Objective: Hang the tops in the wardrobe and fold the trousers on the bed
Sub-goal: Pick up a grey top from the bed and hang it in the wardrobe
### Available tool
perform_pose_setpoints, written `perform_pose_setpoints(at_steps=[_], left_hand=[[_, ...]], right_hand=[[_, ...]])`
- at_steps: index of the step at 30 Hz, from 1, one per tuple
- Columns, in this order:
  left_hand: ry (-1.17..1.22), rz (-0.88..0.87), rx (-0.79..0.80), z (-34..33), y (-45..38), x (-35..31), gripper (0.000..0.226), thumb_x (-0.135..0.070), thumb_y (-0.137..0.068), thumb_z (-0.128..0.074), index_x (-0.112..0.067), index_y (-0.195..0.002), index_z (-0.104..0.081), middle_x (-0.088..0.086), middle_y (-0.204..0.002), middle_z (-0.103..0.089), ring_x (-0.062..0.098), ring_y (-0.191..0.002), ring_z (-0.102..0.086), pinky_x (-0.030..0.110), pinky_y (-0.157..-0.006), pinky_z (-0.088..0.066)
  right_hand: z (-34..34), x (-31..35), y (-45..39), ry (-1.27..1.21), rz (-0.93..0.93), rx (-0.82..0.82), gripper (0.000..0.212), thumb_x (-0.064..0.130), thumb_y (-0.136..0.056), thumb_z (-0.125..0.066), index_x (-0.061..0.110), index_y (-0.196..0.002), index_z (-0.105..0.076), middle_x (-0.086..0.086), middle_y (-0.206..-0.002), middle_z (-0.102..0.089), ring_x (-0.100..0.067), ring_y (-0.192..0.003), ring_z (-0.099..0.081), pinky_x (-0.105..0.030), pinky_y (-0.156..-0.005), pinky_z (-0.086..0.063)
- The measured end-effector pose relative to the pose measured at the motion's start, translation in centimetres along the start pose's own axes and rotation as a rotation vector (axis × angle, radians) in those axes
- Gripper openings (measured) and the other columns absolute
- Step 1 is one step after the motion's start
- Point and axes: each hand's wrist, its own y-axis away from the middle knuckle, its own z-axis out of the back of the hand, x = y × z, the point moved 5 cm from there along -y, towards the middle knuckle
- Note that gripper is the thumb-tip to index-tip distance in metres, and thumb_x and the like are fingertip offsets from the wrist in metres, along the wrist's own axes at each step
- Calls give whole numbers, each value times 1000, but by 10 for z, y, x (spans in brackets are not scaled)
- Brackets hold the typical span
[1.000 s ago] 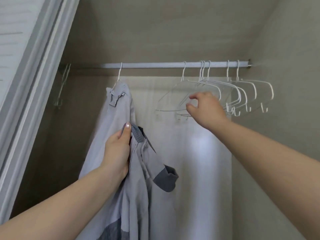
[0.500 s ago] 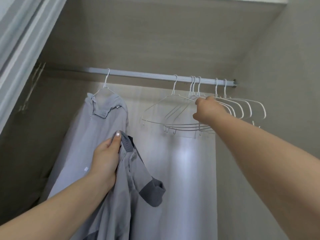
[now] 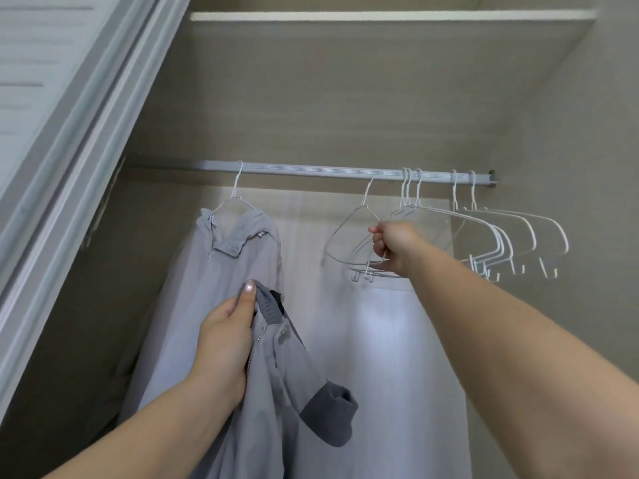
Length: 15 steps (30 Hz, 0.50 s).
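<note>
Facing the wardrobe [image 3: 345,115], your right hand [image 3: 397,245] grips a white hanger [image 3: 345,236] on its rail [image 3: 311,171]. Your left hand [image 3: 224,337] clutches a grey jacket [image 3: 276,392].

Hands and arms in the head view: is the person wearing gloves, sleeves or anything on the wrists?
No gloves or sleeves show: both forearms are bare up to the frame edge. No watch or bracelet is visible. The left hand has a pale, glossy thumbnail; the right hand shows no rings.

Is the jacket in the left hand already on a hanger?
No, the left hand grips the jacket by its collar, below the rail, with no hanger in it.
</note>
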Motion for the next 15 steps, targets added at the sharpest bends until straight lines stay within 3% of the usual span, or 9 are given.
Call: perform_pose_setpoints(at_steps=[4, 9, 15], left_hand=[[-12, 7, 17, 1, 9, -1, 39, -38, -95, -53, -3, -90, -69, 18, -87, -73, 27, -73, -69, 35, -67, -56], [-10, 23, 44, 3, 24, 3, 37, -39, -95, -53, -7, -91, -72, 15, -87, -74, 25, -74, -72, 32, -64, -57], [-27, 32, 25, 5, 41, 11, 36, -38, -95, -53, -8, -93, -71, 12, -85, -75, 23, -72, -72, 28, -56, -56]], right_hand=[[-13, 2, 3, -97, 65, -76, 27, 16, -100, -27, 20, -83, -47, 4, -57, -40, -11, -47, -39, -44, -83, -41], [-21, 2, 25, -9, 204, -55, 22, 24, -100, -26, 20, -96, -47, 4, -61, -43, -4, -38, -53, -30, -65, -37], [-8, -42, 87, -52, 216, 81, 16, 29, -100, -39, 18, -92, -46, 3, -61, -44, -8, -38, -45, -36, -68, -46]])
